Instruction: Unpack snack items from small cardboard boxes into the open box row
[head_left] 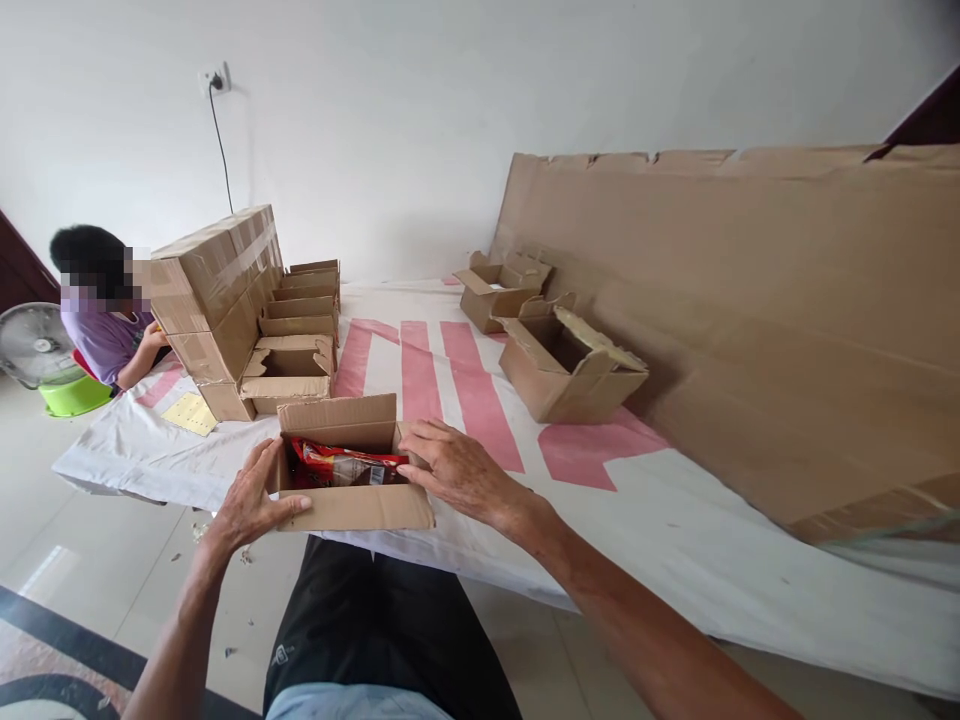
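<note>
A small open cardboard box sits at the near edge of a white and pink sheet on the floor. Red snack packets lie inside it. My left hand grips the box's left side, thumb lying along the front flap. My right hand rests on the box's right side, fingers at the rim next to the packets. The back flap stands upright.
A stack of taped boxes and a row of open empty boxes stand at the left. Two more open boxes sit by large flat cardboard sheets at the right. A person in purple sits far left by a fan.
</note>
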